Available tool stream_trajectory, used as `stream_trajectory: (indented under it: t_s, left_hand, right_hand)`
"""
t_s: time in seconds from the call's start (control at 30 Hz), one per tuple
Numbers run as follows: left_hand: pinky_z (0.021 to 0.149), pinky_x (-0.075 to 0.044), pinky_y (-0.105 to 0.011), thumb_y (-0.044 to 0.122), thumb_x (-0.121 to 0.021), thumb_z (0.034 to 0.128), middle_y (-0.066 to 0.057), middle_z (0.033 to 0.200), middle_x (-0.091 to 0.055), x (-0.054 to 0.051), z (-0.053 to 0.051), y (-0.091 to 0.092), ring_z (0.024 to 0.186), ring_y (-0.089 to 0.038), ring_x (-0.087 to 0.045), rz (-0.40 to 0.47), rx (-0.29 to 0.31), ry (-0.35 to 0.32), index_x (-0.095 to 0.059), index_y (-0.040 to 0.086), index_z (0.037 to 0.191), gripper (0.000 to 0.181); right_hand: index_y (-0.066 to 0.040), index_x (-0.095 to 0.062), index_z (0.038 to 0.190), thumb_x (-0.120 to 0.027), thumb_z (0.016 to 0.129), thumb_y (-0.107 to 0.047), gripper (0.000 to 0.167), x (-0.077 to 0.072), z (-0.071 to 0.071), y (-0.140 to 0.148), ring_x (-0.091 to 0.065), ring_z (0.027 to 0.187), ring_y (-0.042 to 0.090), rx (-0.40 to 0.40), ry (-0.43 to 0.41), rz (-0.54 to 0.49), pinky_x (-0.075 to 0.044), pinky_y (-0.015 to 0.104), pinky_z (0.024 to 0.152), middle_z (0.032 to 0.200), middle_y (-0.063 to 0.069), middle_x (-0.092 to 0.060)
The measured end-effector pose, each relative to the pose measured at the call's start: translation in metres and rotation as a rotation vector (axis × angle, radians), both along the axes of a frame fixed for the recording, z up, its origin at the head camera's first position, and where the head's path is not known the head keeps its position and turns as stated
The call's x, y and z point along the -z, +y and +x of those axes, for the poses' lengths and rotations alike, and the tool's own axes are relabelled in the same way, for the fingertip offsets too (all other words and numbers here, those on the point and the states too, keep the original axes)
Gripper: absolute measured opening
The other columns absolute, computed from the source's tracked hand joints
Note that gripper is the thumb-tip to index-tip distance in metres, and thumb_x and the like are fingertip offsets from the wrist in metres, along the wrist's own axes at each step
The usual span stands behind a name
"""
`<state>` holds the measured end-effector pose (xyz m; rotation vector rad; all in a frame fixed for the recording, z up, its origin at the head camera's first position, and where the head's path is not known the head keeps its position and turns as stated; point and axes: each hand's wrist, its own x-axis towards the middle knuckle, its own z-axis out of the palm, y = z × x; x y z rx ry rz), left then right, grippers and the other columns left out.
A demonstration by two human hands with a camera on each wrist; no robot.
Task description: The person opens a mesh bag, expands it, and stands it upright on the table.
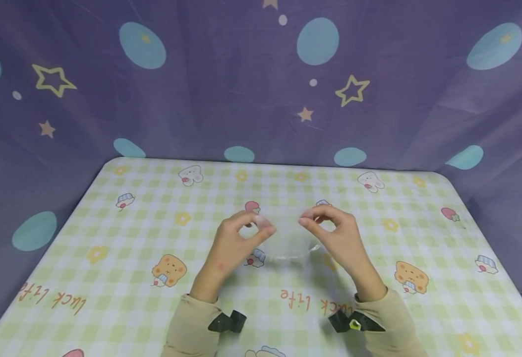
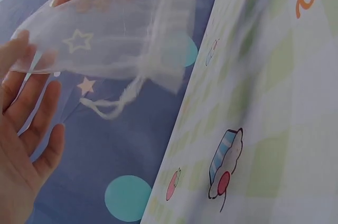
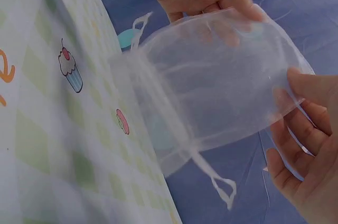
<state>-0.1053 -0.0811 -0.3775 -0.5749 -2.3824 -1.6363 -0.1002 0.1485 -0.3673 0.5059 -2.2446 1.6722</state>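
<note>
A sheer white drawstring bag (image 1: 287,238) hangs between both hands above the table, seen through as the cloth shows behind it. The left hand (image 1: 238,237) pinches one corner between thumb and forefinger; the right hand (image 1: 335,237) pinches the opposite corner the same way. In the left wrist view the bag (image 2: 105,34) has its gathered, corded end away from the fingers of the left hand (image 2: 24,145). In the right wrist view a looped cord hangs from each side of the bag (image 3: 211,81), whose far end the right hand (image 3: 311,145) pinches.
The table (image 1: 122,297) has a green-and-white checked cover with printed cartoons and lettering. Behind it hangs a purple cloth (image 1: 243,89) with stars and teal spots. Dark straps with small devices (image 1: 231,322) sit at both beige sleeves.
</note>
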Motion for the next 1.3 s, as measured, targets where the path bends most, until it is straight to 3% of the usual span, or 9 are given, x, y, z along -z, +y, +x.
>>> stream_trajectory:
  t_s: [0.17, 0.33, 0.47, 0.6, 0.97, 1.13, 1.3]
  left_hand:
    - [0.087, -0.049, -0.038, 0.020, -0.070, 0.0937, 0.007, 0.099, -0.073, -0.002, 0.001, -0.001, 0.092, -0.010, -0.064, 0.004, 0.060, -0.009, -0.075, 0.014, 0.101, 0.011]
    - [0.091, -0.047, -0.045, 0.029, -0.061, 0.0993, 0.010, 0.105, -0.072, -0.005, 0.003, -0.002, 0.096, -0.008, -0.064, -0.045, 0.108, -0.094, -0.075, 0.016, 0.108, 0.021]
    - [0.093, -0.047, -0.044, 0.037, -0.059, 0.1002, 0.012, 0.109, -0.071, -0.005, 0.003, -0.001, 0.100, -0.006, -0.064, -0.108, 0.155, -0.158, -0.075, 0.018, 0.108, 0.026]
    - [0.093, -0.047, -0.039, 0.039, -0.059, 0.1000, 0.012, 0.108, -0.071, -0.006, 0.003, 0.001, 0.100, -0.005, -0.064, -0.145, 0.181, -0.168, -0.076, 0.020, 0.104, 0.026]
    - [0.092, -0.048, -0.040, 0.037, -0.066, 0.0959, 0.015, 0.096, -0.072, -0.011, 0.003, 0.006, 0.089, -0.005, -0.064, -0.161, 0.105, -0.179, -0.079, 0.019, 0.095, 0.023]
    - [0.089, -0.049, -0.040, 0.031, -0.072, 0.0924, 0.015, 0.091, -0.073, -0.012, 0.006, 0.008, 0.083, -0.005, -0.064, -0.116, 0.037, -0.187, -0.079, 0.020, 0.091, 0.013]
    - [0.086, -0.050, -0.042, 0.027, -0.074, 0.0903, 0.008, 0.089, -0.074, -0.012, 0.008, 0.009, 0.084, -0.008, -0.066, -0.037, 0.015, -0.208, -0.079, 0.015, 0.092, 0.013]
  right_hand:
    - [-0.007, -0.076, 0.092, -0.075, 0.087, -0.003, 0.006, 0.001, 0.000, 0.000, -0.061, 0.078, 0.012, 0.029, -0.031, 0.041, -0.048, 0.023, 0.076, 0.086, 0.002, -0.071]
    - [-0.006, -0.076, 0.093, -0.075, 0.087, -0.004, 0.007, 0.001, 0.000, -0.001, -0.061, 0.080, 0.012, 0.022, -0.033, 0.085, -0.049, 0.022, 0.076, 0.088, 0.001, -0.073]
    - [-0.006, -0.077, 0.094, -0.074, 0.088, -0.003, 0.007, 0.000, -0.001, -0.002, -0.062, 0.082, 0.012, -0.003, -0.030, 0.129, -0.050, 0.023, 0.078, 0.091, 0.000, -0.074]
    - [-0.008, -0.077, 0.095, -0.072, 0.088, -0.004, 0.009, -0.001, -0.001, -0.003, -0.063, 0.081, 0.012, -0.026, -0.029, 0.176, -0.051, 0.025, 0.078, 0.092, -0.002, -0.073]
    - [-0.009, -0.077, 0.098, -0.073, 0.089, -0.009, 0.010, 0.002, -0.001, -0.005, -0.065, 0.086, 0.012, -0.026, -0.030, 0.183, -0.051, 0.031, 0.081, 0.096, -0.003, -0.074]
    - [-0.007, -0.074, 0.104, -0.076, 0.087, -0.008, 0.017, 0.005, -0.001, -0.006, -0.065, 0.092, 0.016, 0.014, -0.027, 0.185, -0.050, 0.034, 0.083, 0.098, 0.001, -0.073]
    - [-0.007, -0.072, 0.110, -0.078, 0.085, -0.007, 0.025, 0.007, 0.000, -0.009, -0.062, 0.095, 0.019, 0.075, -0.013, 0.168, -0.049, 0.034, 0.082, 0.104, 0.003, -0.071]
